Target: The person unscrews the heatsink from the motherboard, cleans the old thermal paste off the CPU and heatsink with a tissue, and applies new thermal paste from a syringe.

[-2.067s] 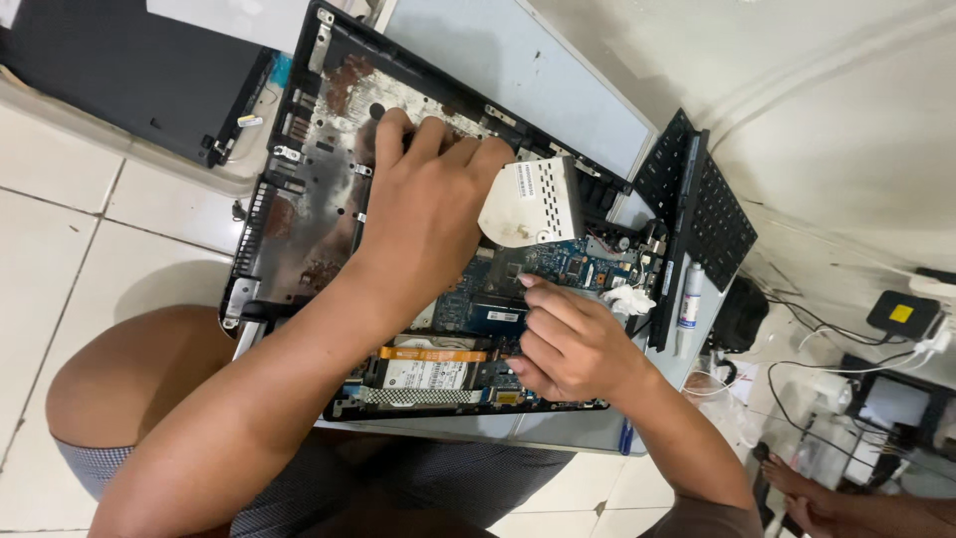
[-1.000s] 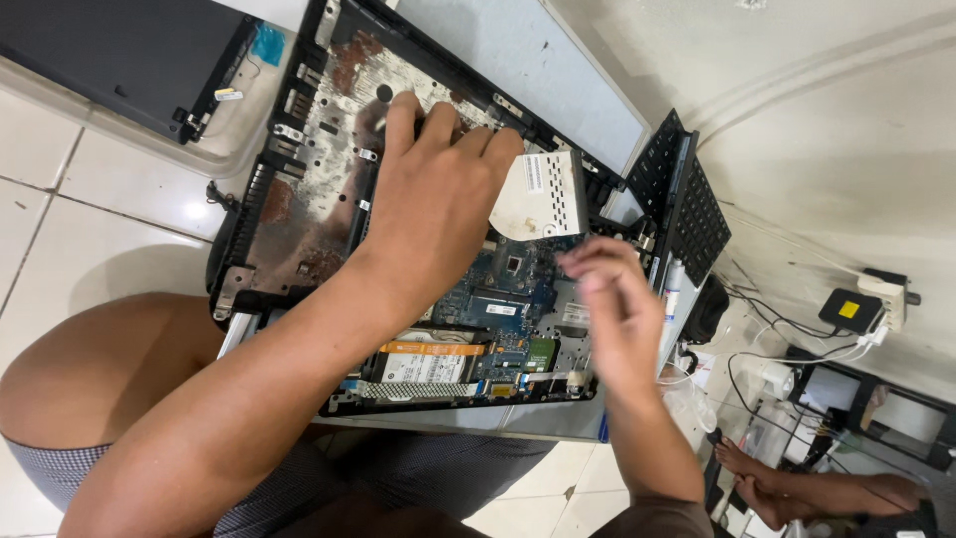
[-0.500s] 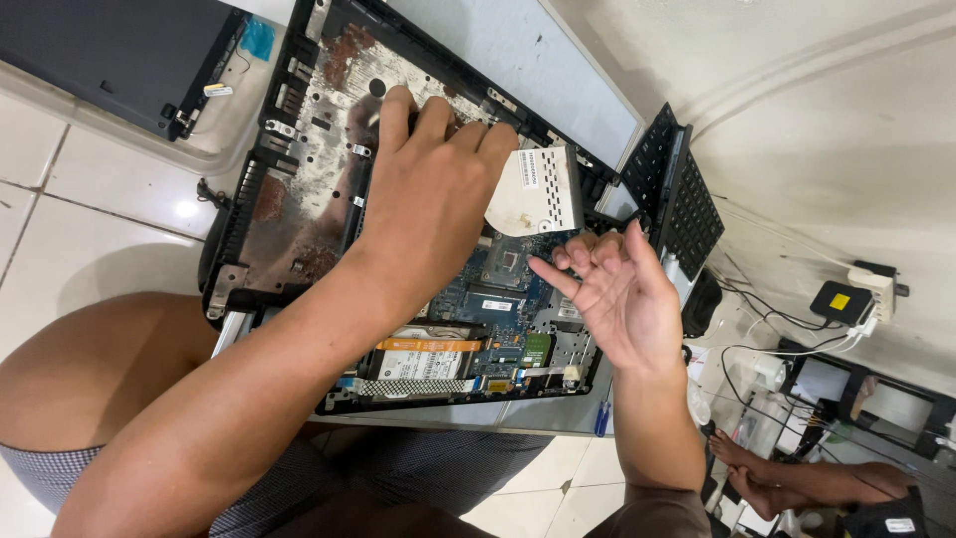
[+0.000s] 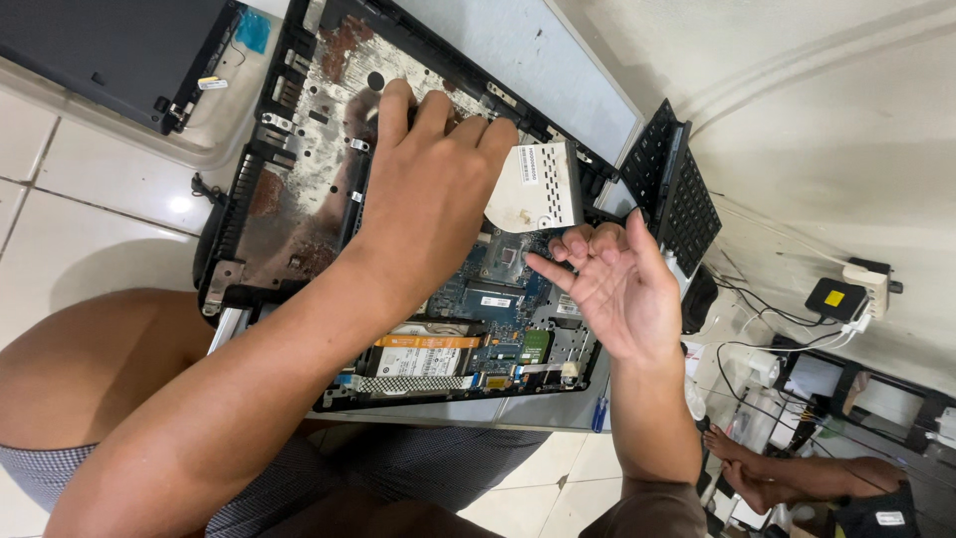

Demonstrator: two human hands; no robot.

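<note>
**Right hand lifted clear of the board**

My left hand (image 4: pixel 433 189) stays pressed flat on the opened laptop chassis (image 4: pixel 299 169). My right hand (image 4: pixel 612 284), earlier pinching at the motherboard (image 4: pixel 498 289), now hovers open-palmed and empty at its 3 o'clock edge.

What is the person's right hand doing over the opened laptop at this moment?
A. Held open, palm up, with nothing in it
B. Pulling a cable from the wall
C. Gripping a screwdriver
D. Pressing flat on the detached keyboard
A: the right hand is spread open and empty above the blue circuit board, while the left hand rests flat on the laptop base.
</note>
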